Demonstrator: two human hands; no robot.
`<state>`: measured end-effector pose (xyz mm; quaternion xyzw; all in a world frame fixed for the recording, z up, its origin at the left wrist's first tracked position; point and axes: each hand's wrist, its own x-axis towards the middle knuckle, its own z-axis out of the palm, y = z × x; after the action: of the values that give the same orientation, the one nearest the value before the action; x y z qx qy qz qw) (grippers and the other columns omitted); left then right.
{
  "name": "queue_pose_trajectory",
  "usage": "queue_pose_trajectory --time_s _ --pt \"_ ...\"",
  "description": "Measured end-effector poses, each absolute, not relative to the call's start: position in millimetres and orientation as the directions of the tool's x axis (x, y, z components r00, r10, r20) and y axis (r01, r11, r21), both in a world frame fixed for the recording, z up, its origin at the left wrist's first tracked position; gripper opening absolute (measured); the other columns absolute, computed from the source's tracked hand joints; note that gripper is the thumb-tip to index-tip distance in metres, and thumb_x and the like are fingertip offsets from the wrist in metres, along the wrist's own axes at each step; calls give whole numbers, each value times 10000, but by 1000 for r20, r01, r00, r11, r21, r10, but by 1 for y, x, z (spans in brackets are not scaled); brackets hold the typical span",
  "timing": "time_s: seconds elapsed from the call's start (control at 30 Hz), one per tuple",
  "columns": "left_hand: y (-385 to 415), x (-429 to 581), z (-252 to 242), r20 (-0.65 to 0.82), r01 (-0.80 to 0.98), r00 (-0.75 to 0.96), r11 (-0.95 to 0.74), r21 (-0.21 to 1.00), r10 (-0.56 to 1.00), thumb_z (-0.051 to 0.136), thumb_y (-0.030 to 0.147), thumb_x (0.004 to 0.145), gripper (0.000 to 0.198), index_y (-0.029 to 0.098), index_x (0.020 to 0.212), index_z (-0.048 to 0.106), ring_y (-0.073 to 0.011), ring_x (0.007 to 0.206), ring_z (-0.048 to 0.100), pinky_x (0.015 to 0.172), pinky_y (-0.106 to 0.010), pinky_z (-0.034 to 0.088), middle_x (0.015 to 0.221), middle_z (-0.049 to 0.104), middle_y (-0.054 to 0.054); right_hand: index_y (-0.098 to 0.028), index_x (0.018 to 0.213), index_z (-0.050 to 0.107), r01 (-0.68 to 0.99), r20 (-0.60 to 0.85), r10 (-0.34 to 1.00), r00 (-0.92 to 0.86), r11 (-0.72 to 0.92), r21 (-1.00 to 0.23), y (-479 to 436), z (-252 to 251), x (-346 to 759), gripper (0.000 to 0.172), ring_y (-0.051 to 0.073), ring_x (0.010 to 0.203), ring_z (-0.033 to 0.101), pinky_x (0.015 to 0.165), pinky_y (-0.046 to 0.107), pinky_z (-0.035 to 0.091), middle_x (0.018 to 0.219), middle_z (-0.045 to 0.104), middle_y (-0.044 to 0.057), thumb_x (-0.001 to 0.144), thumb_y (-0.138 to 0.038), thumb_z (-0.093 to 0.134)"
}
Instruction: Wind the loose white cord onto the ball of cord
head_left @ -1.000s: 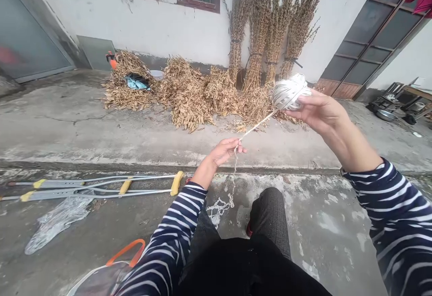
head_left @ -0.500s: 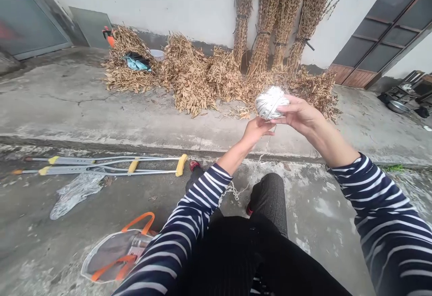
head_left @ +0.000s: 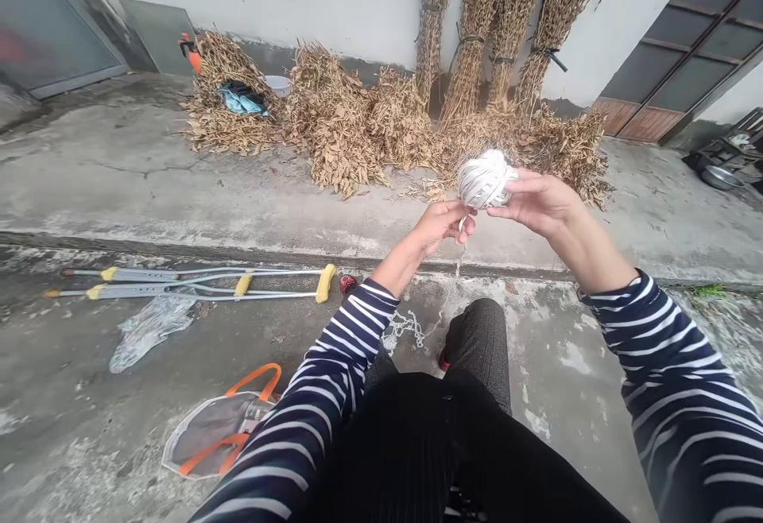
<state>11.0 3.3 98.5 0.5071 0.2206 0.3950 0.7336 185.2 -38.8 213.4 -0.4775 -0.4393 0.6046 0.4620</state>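
A ball of white string (head_left: 486, 180) is up in front of me at arm's length. My right hand (head_left: 540, 201) grips it from the right side, fingers and thumb closed on its edge. Just below and left of the ball, my left hand (head_left: 444, 225) pinches the loose strand of string near where it leaves the ball. From these fingers the strand hangs down past the step edge. A loose tangle of the same string (head_left: 405, 331) lies on the ground between my legs.
Crutches (head_left: 208, 284) with yellow pads lie on the ground at left, beside a clear plastic bag (head_left: 152, 332). An orange-handled mesh bag (head_left: 208, 431) is near my left arm. Dried plant heaps (head_left: 339, 122) and upright bundles (head_left: 470, 46) line the wall beyond the concrete step (head_left: 238, 189).
My left hand has moved slightly left and down from under the ball and now pinches the strand. The ball, in my right hand, has turned a little. The view has shifted slightly.
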Motion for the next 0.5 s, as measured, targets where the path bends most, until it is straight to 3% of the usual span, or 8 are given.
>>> queue_pose_trajectory --time_s 0.13,0.27,0.43,0.5 --pt "9 0 97 62 -339 664 226 913 745 695 418 938 316 134 837 600 -87 461 585 498 -208 440 631 674 -19 -163 1181 699 -184 -153 976 -156 -181 -966 -43 209 187 474 221 996 740 790 360 698 1195 739 99 712 -102 732" --pt "11 3 93 51 -272 667 180 945 744 644 342 958 307 120 750 605 -130 614 691 567 -219 496 744 736 -96 -181 1164 701 -147 -112 982 -149 -134 -980 -44 203 191 467 238 999 749 827 408 701 1168 743 88 701 -127 740" --pt "23 14 84 20 63 404 -50 997 915 672 85 843 140 85 704 686 -116 558 629 560 -218 505 642 699 -74 -163 1172 703 -123 -133 973 -187 -158 -980 -52 195 181 501 211 899 754 733 359 707 1148 752 88 681 -89 768" --pt "31 16 79 40 38 318 -55 998 947 703 60 812 42 90 790 722 -134 561 633 590 -253 546 640 689 -54 -162 1167 711 -140 -137 969 -207 -168 -976 -57 194 173 511 193 870 751 694 323 703 1158 754 86 669 -69 780"
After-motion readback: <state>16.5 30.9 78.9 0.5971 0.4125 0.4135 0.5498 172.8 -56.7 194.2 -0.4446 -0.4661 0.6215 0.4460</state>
